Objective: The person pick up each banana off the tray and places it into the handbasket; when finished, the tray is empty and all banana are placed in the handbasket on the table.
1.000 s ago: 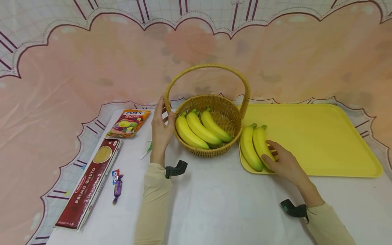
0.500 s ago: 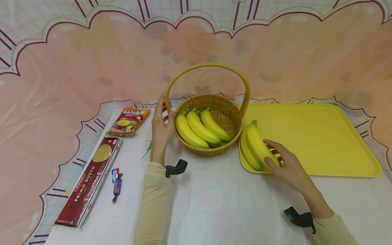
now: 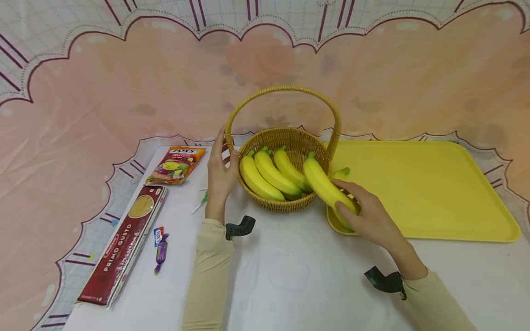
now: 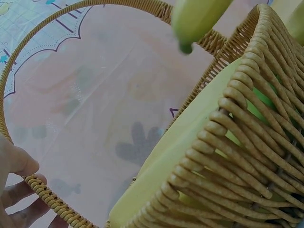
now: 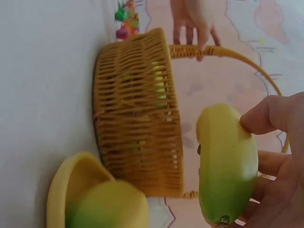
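My right hand (image 3: 368,211) pinches a yellow banana (image 3: 325,184) between thumb and fingers; its stem end overlaps the right rim of the wicker basket (image 3: 285,204) in the head view. In the right wrist view that banana (image 5: 228,166) is raised about level with the basket's rim. My left hand (image 3: 221,174) holds the base of the basket's handle (image 4: 52,199) on the left side, thumb on one face and fingers behind. Several bananas (image 3: 271,174) lie side by side inside the basket. Another banana (image 3: 340,174) rests on the yellow tray (image 3: 422,188), mostly hidden by the held one.
Left of the basket lie an orange candy bag (image 3: 175,164), a dark red spaghetti pack (image 3: 124,248), a purple wrapped candy (image 3: 161,253) and a green lollipop (image 3: 203,200). The tray's left edge sits right by the basket. A patterned cloth (image 3: 165,92) hangs behind.
My right hand has lifted one banana from the tray and carried it left to the basket's right rim. My left hand stays at the handle.
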Tool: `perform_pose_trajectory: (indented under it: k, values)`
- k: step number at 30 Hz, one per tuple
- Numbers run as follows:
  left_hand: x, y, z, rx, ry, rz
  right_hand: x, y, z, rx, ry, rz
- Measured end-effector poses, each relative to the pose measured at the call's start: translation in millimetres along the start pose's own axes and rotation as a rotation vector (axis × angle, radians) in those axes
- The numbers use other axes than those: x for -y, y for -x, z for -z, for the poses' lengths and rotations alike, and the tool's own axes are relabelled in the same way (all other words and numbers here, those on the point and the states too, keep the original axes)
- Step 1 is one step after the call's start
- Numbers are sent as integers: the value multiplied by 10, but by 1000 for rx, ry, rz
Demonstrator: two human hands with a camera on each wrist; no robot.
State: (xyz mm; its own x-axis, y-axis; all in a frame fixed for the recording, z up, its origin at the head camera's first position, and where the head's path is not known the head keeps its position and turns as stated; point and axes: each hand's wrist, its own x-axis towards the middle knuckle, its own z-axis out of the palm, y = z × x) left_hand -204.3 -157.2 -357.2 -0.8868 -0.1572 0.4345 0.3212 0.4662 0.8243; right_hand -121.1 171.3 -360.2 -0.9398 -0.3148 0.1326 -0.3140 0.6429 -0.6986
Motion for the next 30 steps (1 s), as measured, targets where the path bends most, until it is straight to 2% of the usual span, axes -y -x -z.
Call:
perform_pose_trajectory:
  k: [7, 15, 21, 26, 30]
  values:
    - [-6, 6, 0, 2, -1, 4, 115, -295, -129, 28, -30, -28]
    - [-18, 7, 10, 8, 6, 11, 175, -572, -305, 10, -51, 17]
    - [-21, 2, 18, 8, -7, 12, 195, -833, -408, 16, -15, 40]
    - [-2, -4, 11, 18, -11, 25, 191, -963, -513, 43, -11, 24]
    - [-8, -8, 15, 17, -16, 27, 219, -1015, -558, 70, 33, 2]
